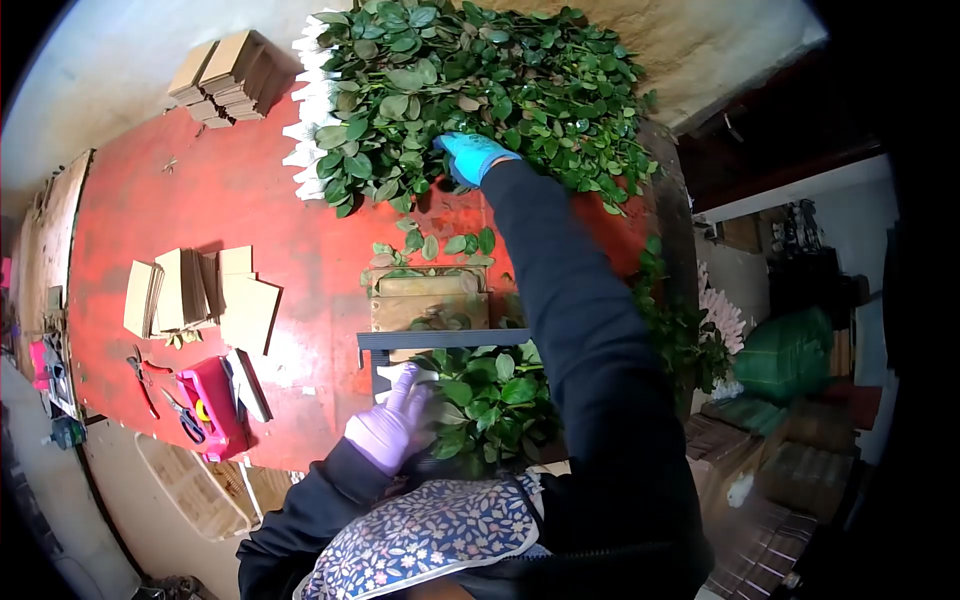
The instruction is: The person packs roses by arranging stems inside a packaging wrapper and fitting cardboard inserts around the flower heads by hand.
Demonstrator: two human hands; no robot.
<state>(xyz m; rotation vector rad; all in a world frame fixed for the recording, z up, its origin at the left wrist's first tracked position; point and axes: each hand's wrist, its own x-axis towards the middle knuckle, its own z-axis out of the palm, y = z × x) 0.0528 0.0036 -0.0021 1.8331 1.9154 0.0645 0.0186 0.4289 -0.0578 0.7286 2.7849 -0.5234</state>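
"Where are the hands resting?"

"Apart. The left hand (pixel 383 430) is touching white tips (pixel 426 375) on the leafy bundle (pixel 500 405) lying beside it; the right hand (pixel 474 157) is sitting among the leafy stems (pixel 425 75) spreading around it. Whether either is gripping, I can't tell."

"How are those stems handling?"

"Probably feeling light and springy, leaves (pixel 360 166) tearing easily; holding beneath the foliage is seeming safest."
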